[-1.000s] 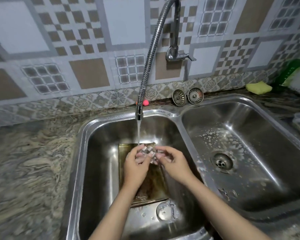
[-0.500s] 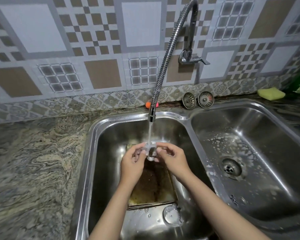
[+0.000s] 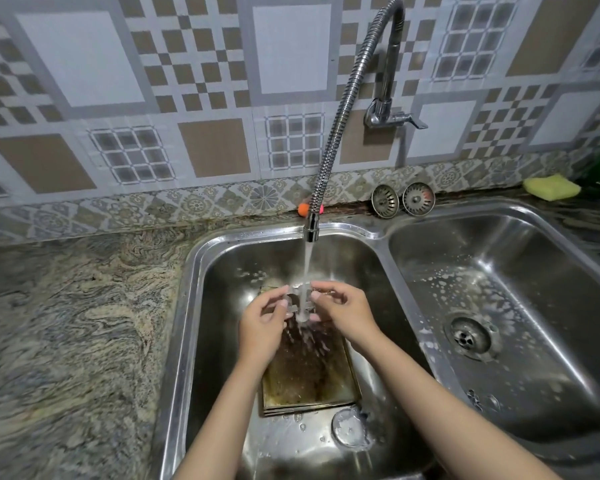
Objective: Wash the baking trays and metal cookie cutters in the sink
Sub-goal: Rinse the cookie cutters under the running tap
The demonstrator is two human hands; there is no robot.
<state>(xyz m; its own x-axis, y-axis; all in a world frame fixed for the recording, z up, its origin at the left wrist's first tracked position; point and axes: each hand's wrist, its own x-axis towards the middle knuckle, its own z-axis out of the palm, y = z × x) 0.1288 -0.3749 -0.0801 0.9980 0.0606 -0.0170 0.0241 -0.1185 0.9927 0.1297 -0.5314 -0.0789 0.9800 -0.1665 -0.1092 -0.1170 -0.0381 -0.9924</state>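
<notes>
To the left of my fingers the mottled grey-and-cream stone table (image 3: 66, 323) lies bare right up to the steel rim of the left-hand sink basin (image 3: 187, 306). My left hand (image 3: 262, 323) pinches one side of a small silvery metal cookie cutter (image 3: 297, 299), the fingers (image 3: 278, 294) curled closed on its edge, so the open middle faces the water. Straight above my fingers the flexible ribbed chrome tap (image 3: 336, 133) pours a steady stream (image 3: 307, 268) through the cutter, and I hold it high in the basin so the flow rinses both faces and runs off below. Directly under my fingers a stained brownish rectangular baking tray (image 3: 309, 375) lies flat on the basin floor, catching the run-off, and it looks unwashed yet. My right hand (image 3: 347, 313) grips the cutter's other side with closed fingertips, steadying it against the push of the water. Far right of my fingers the second steel basin (image 3: 499, 306) is flecked with suds around its drain, and a yellow sponge (image 3: 551, 187) rests on the table behind it. Compared with half a second ago, both hands keep the same two-sided pinch under the stream; the cutter seems turned slightly, showing more of its flat outline.
</notes>
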